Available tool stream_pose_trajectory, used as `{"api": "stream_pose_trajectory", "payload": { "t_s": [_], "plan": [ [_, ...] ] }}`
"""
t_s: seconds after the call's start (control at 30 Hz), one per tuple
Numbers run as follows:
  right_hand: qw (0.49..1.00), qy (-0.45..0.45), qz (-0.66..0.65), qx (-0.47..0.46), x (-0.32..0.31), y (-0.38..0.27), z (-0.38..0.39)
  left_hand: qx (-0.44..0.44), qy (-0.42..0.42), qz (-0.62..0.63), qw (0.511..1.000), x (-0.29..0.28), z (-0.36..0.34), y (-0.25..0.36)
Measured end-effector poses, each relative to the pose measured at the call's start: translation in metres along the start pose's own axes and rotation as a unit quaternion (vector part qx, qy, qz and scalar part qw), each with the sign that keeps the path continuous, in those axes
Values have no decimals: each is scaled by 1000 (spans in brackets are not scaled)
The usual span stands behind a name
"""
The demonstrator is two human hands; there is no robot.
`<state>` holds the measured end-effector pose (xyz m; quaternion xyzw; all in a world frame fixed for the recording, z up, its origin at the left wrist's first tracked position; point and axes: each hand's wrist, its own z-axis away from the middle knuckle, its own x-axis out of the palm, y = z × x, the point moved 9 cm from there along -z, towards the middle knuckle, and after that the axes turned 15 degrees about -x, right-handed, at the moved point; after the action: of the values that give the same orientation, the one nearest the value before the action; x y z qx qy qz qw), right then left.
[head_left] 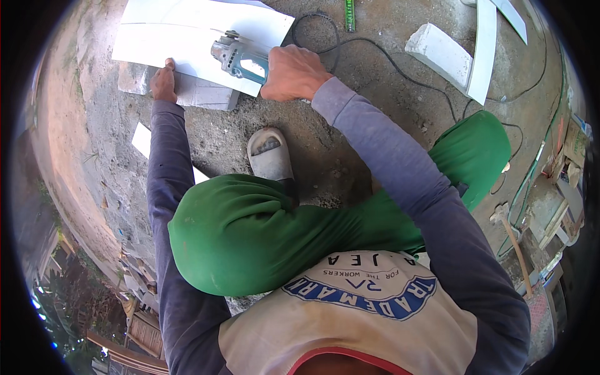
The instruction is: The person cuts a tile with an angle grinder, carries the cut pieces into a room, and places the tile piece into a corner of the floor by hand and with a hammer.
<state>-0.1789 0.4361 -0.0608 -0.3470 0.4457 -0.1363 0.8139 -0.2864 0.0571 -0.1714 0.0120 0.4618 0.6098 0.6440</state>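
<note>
Right hand (294, 74): gripping the angle grinder (244, 61).
Left hand (164, 82): thumb resting on the white sheet's (165, 39) near edge; cannot tell other fingers' grip.
White sheet: lying across white block (203, 94), overhanging its right edge.
Kickback risk: overhang possibly flexing, jamming grinder.

With our right hand (295, 74) we grip a teal angle grinder (247, 60) over the right part of a white sheet (162, 37). Our left hand (164, 84) touches its near edge, nearer the left corner, thumb on top. Pale blocks (206, 95) sit beneath that edge on the bare ground (369, 103). Beyond the sheet's right edge we see a black cord (362, 39), a green measuring strip (350, 15) and a white block (437, 55).
</note>
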Motion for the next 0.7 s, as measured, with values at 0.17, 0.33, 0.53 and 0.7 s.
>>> {"api": "stream_pose_trajectory", "payload": {
  "t_s": [0.17,0.33,0.53,0.7],
  "plan": [
    [1000,-19,-2,0,0,0,7,-14,28,-29,999,-7,-7,-2],
    [1000,-16,-4,5,-1,4,14,4,19,-10,1000,-4,-8,-3],
    [1000,12,-24,-1,-5,5,23,1,12,-7,1000,-2,-14,-6],
    [1000,7,-21,1,-7,4,29,7,32,-20,999,-7,-20,-7]
  ]
}}
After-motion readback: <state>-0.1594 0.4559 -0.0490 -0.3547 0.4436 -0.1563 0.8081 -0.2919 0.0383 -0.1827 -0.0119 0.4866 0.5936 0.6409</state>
